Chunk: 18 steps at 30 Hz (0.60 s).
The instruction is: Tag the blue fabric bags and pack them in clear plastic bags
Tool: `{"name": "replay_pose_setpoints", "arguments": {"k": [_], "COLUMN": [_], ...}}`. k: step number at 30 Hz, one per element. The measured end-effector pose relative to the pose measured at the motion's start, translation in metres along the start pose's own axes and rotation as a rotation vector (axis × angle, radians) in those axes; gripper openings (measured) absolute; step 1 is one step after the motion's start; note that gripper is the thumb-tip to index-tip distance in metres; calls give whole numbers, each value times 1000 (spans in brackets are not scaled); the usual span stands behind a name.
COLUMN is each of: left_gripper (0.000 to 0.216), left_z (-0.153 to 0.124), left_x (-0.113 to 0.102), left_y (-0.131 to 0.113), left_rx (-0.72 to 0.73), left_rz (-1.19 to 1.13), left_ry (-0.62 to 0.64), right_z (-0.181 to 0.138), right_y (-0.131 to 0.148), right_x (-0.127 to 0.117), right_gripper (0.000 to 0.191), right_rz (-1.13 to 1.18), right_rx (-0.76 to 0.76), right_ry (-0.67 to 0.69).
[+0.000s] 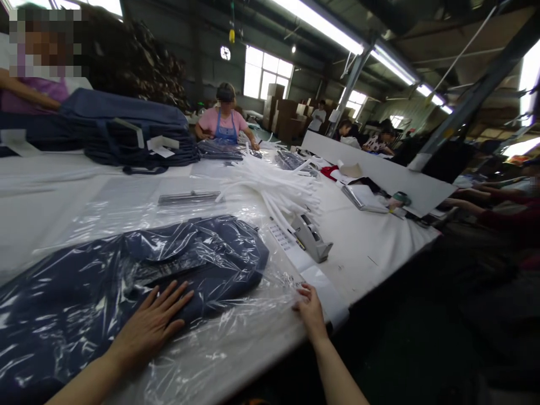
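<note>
A dark blue fabric bag [105, 270] lies flat inside a clear plastic bag [236, 332] on the white table. My left hand [154, 318] rests on it with the fingers stretched out, pressing on the plastic. At the open-looking right end of the plastic, my right hand [310, 309] has its fingers curled and pinches the plastic's edge. A grey tape dispenser [312, 239] stands just beyond my right hand, beside a printed sheet [282, 237].
White foam-like strips [274, 183] lie in a heap mid-table. Folded blue bags [130, 129] are stacked at the back left. A co-worker in a blue apron [226, 129] works across the table. The table's edge [392, 273] runs along the right; a white board [375, 169] stands behind.
</note>
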<state>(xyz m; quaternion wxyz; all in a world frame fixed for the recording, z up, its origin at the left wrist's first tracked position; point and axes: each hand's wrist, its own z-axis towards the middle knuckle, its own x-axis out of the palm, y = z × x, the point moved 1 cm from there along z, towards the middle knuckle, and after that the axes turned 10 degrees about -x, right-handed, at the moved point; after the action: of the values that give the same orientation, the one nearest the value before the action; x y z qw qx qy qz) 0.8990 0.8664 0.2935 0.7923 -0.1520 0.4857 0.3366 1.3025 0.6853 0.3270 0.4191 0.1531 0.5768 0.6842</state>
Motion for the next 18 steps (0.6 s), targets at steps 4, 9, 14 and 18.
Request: {"name": "replay_pose_setpoints", "arguments": {"k": [4, 9, 14, 18], "left_gripper": [71, 75, 67, 68], "left_z": [0, -7, -19, -29], "left_x": [-12, -29, -46, -50], "left_y": [-2, -6, -18, -36], "left_rx": [108, 167, 220, 336], "left_rz": [70, 40, -72, -99], "left_ry": [-83, -74, -5, 151], "right_z": [21, 29, 16, 14], "right_y": [28, 62, 16, -1], "right_x": [-13, -57, -69, -80], "right_gripper": [28, 25, 39, 41], "right_rz": [-72, -223, -387, -589], "right_rx": [-46, -147, -27, -27], "right_ry": [99, 305, 513, 667]}}
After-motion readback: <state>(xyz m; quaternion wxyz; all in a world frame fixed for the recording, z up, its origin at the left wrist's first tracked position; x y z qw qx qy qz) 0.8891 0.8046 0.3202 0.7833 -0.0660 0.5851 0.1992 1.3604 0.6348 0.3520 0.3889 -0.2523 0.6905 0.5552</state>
